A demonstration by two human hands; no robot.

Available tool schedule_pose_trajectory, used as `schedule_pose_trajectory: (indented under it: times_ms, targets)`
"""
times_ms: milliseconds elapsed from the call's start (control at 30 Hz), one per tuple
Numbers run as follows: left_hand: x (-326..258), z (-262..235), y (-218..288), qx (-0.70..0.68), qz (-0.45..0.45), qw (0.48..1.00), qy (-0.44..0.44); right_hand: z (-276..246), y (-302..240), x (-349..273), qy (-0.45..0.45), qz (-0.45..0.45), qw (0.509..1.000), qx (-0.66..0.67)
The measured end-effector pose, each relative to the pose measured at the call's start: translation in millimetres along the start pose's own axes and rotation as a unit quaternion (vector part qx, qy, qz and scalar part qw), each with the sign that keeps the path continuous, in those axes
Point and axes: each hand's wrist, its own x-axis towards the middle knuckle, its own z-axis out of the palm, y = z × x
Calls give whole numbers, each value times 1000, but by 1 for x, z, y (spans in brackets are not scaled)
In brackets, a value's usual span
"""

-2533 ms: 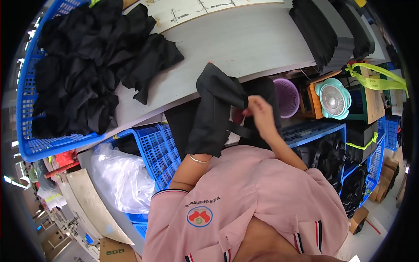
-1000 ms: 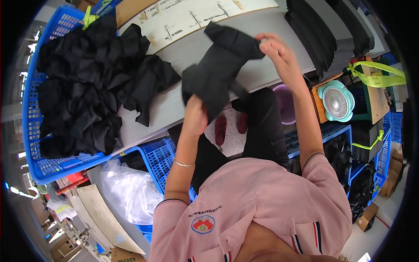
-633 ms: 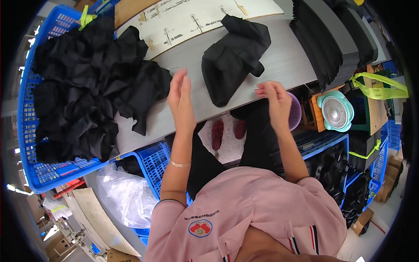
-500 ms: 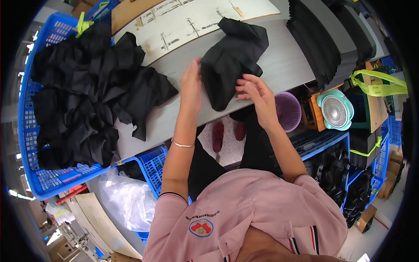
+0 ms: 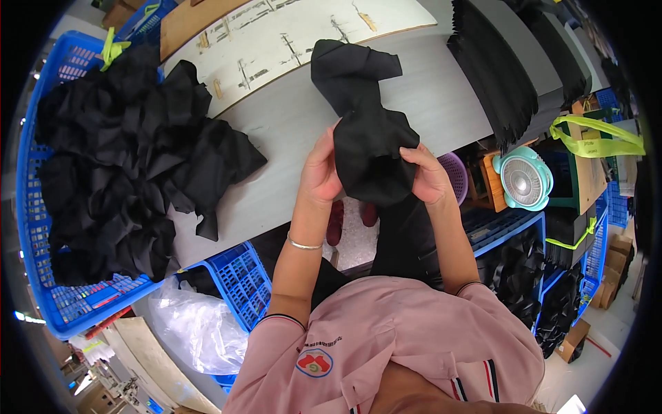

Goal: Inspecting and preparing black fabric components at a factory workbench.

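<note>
A creased piece of black fabric [image 5: 376, 155] is raised at the near edge of the grey table, its far end trailing onto the tabletop. My left hand [image 5: 322, 165] grips its left side; the fingertips are hidden behind the cloth. On the opposite side my right hand [image 5: 426, 172] pinches the fabric, thumb on top and the other fingers underneath. The cloth's near part bulges toward me between both hands. To the left, a heap of crumpled black fabric pieces [image 5: 124, 159] spills from a blue plastic basket [image 5: 31, 207] onto the table.
Flat stacks of black sheets [image 5: 493, 69] stand at the table's right end. A marked white board [image 5: 296, 41] lies along the back. Below the table's right side are a purple basket [image 5: 453, 176] and a turquoise fan [image 5: 525, 178]. A clear plastic bag [image 5: 196, 328] sits lower left.
Both hands have closed on the black fabric and drawn its near part up toward me. Its far end has stretched out to the left; before, the hands were open beside it.
</note>
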Motion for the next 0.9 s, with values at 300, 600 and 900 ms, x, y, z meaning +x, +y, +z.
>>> schedule_pose_trajectory:
  times_ms: [300,600,900]
  targets:
    - [-15,0,8,222,103,965,94,-4,14,9,-37,71,994,71]
    - [-28,26,-6,547,379,710,229,26,6,3,183,-306,751,-556]
    - [-40,22,-41,532,269,774,211,16,5,-9,178,-160,944,-230]
